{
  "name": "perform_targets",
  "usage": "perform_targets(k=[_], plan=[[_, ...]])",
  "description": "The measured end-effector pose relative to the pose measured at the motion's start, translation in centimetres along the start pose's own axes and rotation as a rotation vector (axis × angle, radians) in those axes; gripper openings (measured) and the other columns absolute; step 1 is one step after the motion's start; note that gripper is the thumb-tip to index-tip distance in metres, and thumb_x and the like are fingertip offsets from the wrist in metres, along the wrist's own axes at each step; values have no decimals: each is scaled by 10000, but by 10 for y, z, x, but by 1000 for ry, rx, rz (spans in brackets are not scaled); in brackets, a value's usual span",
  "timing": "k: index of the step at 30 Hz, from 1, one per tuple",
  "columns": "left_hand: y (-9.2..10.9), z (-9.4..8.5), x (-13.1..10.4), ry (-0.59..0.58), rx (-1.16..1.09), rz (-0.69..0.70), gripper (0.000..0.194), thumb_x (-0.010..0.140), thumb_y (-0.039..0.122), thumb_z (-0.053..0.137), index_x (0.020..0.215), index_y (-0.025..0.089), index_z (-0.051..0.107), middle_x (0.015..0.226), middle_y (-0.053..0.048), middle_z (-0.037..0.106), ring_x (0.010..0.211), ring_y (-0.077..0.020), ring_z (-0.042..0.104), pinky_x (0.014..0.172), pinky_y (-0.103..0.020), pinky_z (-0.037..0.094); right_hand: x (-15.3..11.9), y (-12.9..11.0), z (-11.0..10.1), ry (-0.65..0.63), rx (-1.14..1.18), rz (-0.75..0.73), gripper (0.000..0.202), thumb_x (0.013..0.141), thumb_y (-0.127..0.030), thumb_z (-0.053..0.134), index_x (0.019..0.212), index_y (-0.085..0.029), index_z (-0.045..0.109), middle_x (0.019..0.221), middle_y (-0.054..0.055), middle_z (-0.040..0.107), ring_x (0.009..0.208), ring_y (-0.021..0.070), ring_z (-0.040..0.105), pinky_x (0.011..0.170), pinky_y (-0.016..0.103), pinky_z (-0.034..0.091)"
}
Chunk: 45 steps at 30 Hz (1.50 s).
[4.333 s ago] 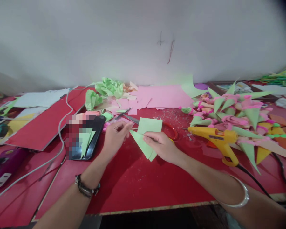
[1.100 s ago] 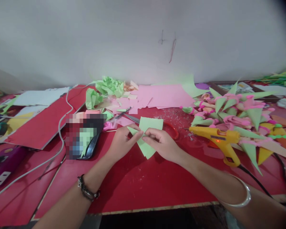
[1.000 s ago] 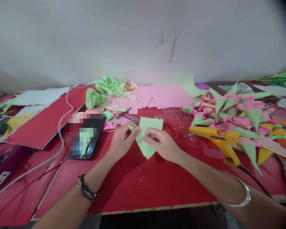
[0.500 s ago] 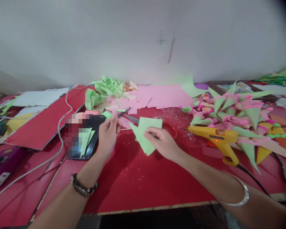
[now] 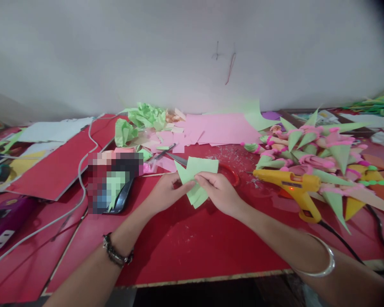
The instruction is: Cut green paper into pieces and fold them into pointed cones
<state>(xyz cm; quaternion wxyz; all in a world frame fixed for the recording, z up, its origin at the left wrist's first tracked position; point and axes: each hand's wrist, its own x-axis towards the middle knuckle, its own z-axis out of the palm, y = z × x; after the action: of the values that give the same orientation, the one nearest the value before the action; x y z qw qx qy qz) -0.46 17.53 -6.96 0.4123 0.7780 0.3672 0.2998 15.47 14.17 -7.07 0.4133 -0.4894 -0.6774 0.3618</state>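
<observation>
At the desk point(image 5: 179, 256), left hand point(image 5: 164, 194) and right hand point(image 5: 222, 189) grasped green paper point(image 5: 201, 167), scissors point(image 5: 236, 174) lay behind it, glue gun point(image 5: 294, 185) to the right.

The camera worn on the person's head is looking forward and down from behind the near edge of the flat, smooth red table point(image 5: 179, 251) and is facing the plain pale-grey wall point(image 5: 115, 59), which is filling the upper part. The bare left hand point(image 5: 166, 192) and bare right hand point(image 5: 220, 191) are showing near the middle at close range, both forearms point(image 5: 275, 230) entering from below. The framing is spanning from the purple box-shaped device point(image 5: 16, 217) at left to the thin green strips point(image 5: 376, 103) at far right
</observation>
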Motion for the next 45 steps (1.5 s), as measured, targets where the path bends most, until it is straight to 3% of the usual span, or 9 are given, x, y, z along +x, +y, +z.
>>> perform_targets(k=[7, 14, 18, 20, 23, 28, 31, 37, 45], plan=[[1, 0, 0, 57, -116, -50, 260, 765, 363, 489, 638, 148, 562, 577, 13, 548, 535, -107, 470, 515, -214, 382, 6, 6, -3, 56, 158, 128, 267, 824, -347, 403, 696, -166, 553, 525, -48, 416, 412, 69, 367, 405, 206, 289], [-4, -3, 5, 480, -324, -158, 391, 764, 392, 505, 464, 180, 370, 373, 70, 312, 350, -48, 261, 363, -200, 201, 7, 7, -8, 148, -20, 13, 203, 755, -315, 550, 619, -168, 583, 519, -18, 549, 492, 101, 484, 494, 219, 364], [-8, -5, 7, 638, -423, -159, 415, 807, 394, 456, 469, 187, 333, 387, 66, 317, 369, -52, 291, 381, -202, 228, 7, 7, -10, 145, -280, -76, 325, 839, -362, 436, 648, -170, 617, 620, 28, 598, 613, 147, 540, 598, 265, 405], [-7, -6, 7, 655, -445, -164, 403, 819, 379, 437, 478, 190, 338, 393, 64, 328, 373, -56, 303, 391, -204, 245, 7, 10, -11, 99, -449, -160, 231, 805, -359, 496, 849, -184, 641, 828, 62, 619, 821, 201, 540, 736, 322, 414], [-4, -5, 7, 657, -450, -182, 387, 819, 351, 442, 479, 192, 349, 389, 62, 338, 370, -60, 312, 393, -208, 251, 7, 14, -11, -12, -671, -222, 445, 681, -379, 639, 1079, -190, 577, 1048, 106, 545, 1005, 268, 452, 844, 394, 387], [-2, -5, 7, 645, -455, -193, 392, 805, 352, 465, 467, 186, 356, 391, 63, 335, 366, -52, 307, 383, -202, 237, 8, 15, -13, 3, -793, -146, 159, 779, -243, 518, 880, -189, 628, 913, 71, 575, 818, 204, 536, 686, 303, 422], [-5, -4, 7, 659, -480, -183, 378, 799, 340, 464, 472, 185, 353, 391, 69, 327, 363, -47, 299, 380, -195, 230, 9, 14, -14, 75, -761, -61, 160, 800, -185, 467, 888, -205, 599, 837, 32, 603, 667, 166, 557, 568, 269, 392], [-6, -4, 8, 682, -503, -187, 375, 785, 338, 474, 468, 185, 346, 390, 71, 319, 363, -46, 297, 383, -188, 232, 11, 17, -14, 229, -619, -136, 346, 796, -109, 411, 1138, -153, 439, 1019, 86, 572, 866, 186, 567, 673, 273, 427], [-5, -4, 7, 670, -487, -158, 388, 794, 327, 475, 453, 186, 355, 377, 66, 331, 355, -51, 296, 381, -200, 227, 9, 9, -19, 14, -1015, 108, 271, 765, -330, 521, 963, -145, 514, 934, 115, 583, 862, 265, 565, 590, 309, 417]])
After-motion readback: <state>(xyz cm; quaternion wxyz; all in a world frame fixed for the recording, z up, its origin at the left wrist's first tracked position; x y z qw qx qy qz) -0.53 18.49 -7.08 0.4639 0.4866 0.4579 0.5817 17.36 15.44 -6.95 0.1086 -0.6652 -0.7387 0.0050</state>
